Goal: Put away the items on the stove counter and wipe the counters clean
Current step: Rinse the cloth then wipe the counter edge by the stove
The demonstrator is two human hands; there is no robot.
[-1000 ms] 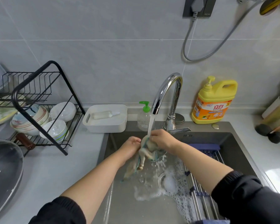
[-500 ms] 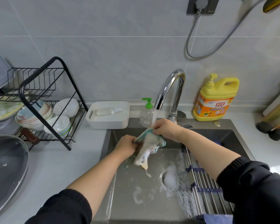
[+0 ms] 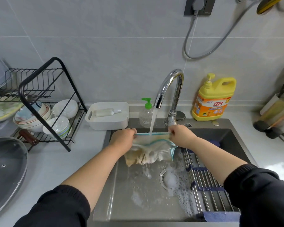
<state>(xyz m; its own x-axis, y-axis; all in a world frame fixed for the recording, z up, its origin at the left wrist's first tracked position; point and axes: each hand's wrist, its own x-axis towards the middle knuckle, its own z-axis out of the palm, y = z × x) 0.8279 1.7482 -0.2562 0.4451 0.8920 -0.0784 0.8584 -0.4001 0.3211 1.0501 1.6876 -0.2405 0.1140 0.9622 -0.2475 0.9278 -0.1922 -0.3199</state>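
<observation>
A wet, stained white dishcloth [image 3: 152, 149] with a teal edge hangs stretched out over the grey sink [image 3: 121, 194]. My left hand [image 3: 124, 139] pinches its left corner and my right hand [image 3: 181, 135] pinches its right corner, pulling the top edge taut. Water runs from the chrome faucet [image 3: 169, 89] straight onto the middle of that edge. The lower part of the cloth droops in folds into the basin.
Soap foam lies around the drain [image 3: 166, 178]. A roll-up metal rack [image 3: 203, 185] covers the sink's right side. Behind stand a yellow detergent jug [image 3: 214, 99], a green-pump soap bottle [image 3: 146, 112] and a white tray [image 3: 108, 115]. A black dish rack [image 3: 44, 102] with bowls and a glass lid [image 3: 5, 169] are left.
My hands have moved apart and spread the bunched cloth wide under the running water. The view has shifted slightly.
</observation>
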